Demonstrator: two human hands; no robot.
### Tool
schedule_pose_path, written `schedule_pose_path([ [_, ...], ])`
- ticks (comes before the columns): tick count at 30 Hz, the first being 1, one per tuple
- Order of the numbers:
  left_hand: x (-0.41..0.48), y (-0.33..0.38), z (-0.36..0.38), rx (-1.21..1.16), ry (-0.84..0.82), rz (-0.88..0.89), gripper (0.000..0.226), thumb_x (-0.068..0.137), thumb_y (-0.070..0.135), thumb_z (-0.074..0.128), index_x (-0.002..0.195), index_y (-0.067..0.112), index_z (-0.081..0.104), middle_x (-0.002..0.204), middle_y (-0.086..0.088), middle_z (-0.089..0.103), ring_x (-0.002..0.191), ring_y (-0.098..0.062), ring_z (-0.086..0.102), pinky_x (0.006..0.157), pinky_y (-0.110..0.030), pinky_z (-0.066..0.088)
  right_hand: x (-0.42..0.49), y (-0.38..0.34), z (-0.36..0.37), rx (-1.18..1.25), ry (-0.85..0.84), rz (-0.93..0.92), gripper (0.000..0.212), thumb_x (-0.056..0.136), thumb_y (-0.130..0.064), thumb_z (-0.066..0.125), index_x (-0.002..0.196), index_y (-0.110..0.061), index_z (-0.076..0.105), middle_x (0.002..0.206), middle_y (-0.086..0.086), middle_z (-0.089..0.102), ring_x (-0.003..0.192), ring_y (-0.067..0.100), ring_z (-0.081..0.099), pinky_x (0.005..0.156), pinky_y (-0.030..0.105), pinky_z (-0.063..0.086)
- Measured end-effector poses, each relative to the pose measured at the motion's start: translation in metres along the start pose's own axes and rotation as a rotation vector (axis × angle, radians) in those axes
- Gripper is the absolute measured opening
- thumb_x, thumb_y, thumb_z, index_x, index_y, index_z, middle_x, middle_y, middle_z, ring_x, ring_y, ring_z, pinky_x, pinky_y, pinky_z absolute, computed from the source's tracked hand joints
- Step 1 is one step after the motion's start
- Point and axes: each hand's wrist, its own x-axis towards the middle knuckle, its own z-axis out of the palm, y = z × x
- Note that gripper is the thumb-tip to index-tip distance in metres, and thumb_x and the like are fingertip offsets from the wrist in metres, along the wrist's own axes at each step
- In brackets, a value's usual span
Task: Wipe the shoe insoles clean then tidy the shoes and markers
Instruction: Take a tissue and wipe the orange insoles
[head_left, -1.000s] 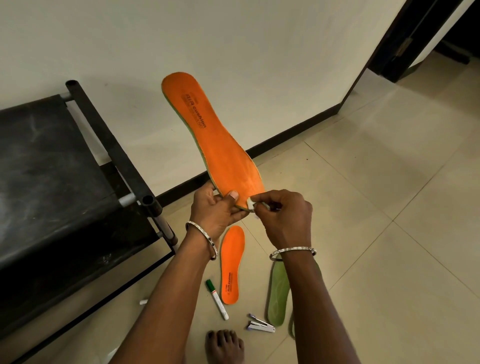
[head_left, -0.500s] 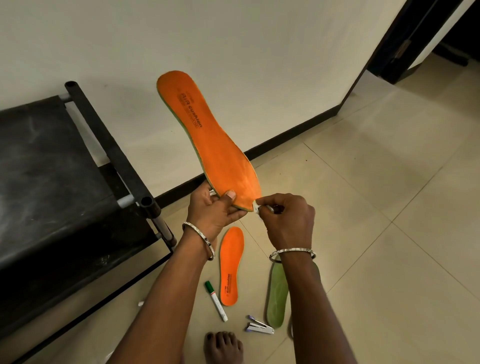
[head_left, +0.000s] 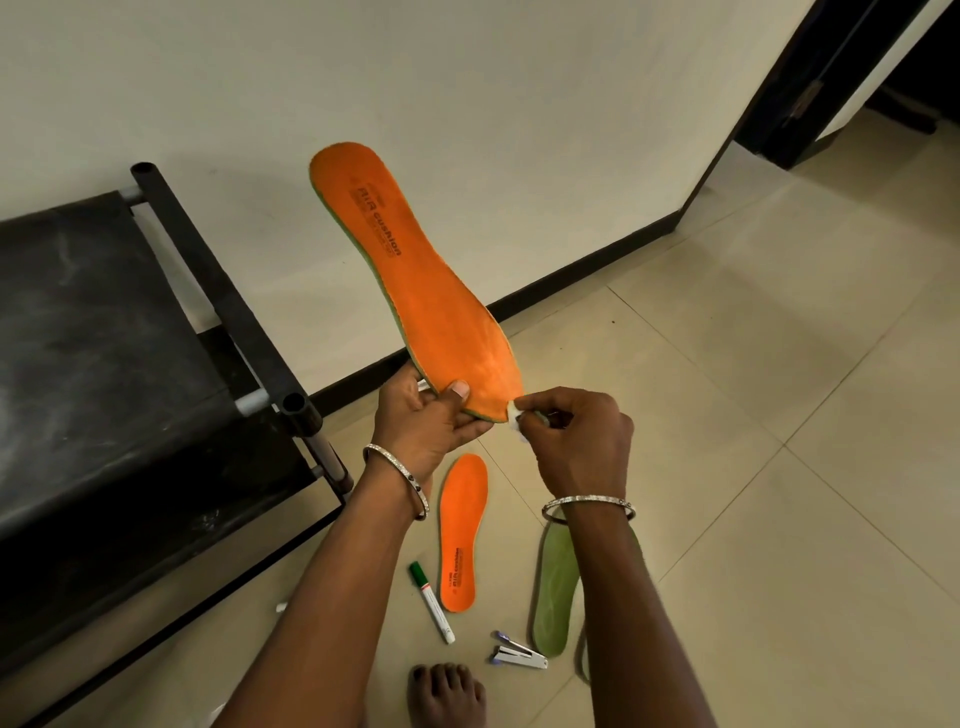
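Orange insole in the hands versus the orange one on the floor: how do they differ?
The held insole is up in the air, its toe end gripped by the left hand; the floor insole lies flat on the tiles, untouched. The right hand pinches a white wad at the held insole's toe edge; the floor insole has none. Both are orange with dark print near the heel.

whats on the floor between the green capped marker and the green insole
The second orange insole lies flat between the marker and the green insole, as the head view shows.
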Motion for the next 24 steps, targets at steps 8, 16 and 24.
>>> schedule_pose_path([
  [8,0.0,0.001,-0.001,-0.034,0.002,-0.003,0.041,0.097,-0.003,0.056,0.136,0.007,0.05,0.122,-0.02,0.066,0.08,-0.023,0.075,0.06,-0.029,0.061,0.004,-0.002,-0.014,0.628,-0.005,0.241,0.027,0.077,0.0,0.078,0.102,-0.012,0.078,0.095,0.0,0.077,0.088,0.015,0.073,0.081,0.03,0.059],
  [16,0.0,0.0,0.001,0.02,-0.005,-0.002,0.037,0.096,-0.001,0.058,0.132,0.009,0.052,0.118,-0.018,0.068,0.087,-0.028,0.075,0.064,-0.032,0.062,0.004,-0.002,-0.005,0.243,0.029,-0.004,0.027,0.075,-0.011,0.083,0.1,-0.02,0.079,0.093,-0.008,0.075,0.079,-0.001,0.067,0.069,0.01,0.052],
  [24,0.0,0.002,-0.001,0.005,0.029,-0.005,0.028,0.096,-0.005,0.055,0.118,0.012,0.057,0.113,-0.021,0.068,0.084,-0.029,0.074,0.056,-0.028,0.06,0.001,-0.006,-0.003,0.134,-0.206,-0.101,0.017,0.078,-0.024,0.083,0.094,-0.025,0.08,0.08,-0.012,0.075,0.057,0.0,0.058,0.054,0.009,0.041],
])
